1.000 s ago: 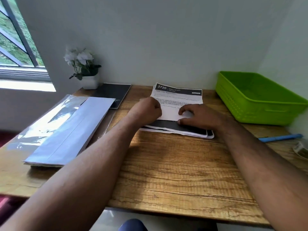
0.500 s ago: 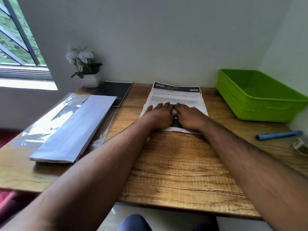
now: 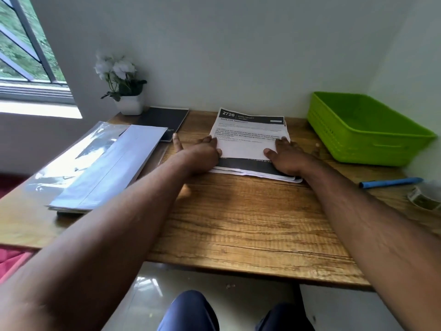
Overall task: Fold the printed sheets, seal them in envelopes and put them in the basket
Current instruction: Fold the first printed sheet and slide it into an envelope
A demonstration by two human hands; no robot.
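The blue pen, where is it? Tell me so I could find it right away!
Look at the wooden desk and find the big green basket at its far right. Just in front of the basket, near the desk's right edge, lies the blue pen. It is the only thin blue stick there.

Basket [image 3: 372,149]: lime green. Printed sheet [image 3: 250,137]: white, black header band. Pen [image 3: 391,183]: blue. Desk [image 3: 238,223]: brown woodgrain. Notebook [image 3: 164,120]: black.

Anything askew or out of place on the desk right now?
Mostly tidy. The printed sheets under both hands are fanned unevenly, lower edges staggered near the right hand. The green basket holds nothing visible.
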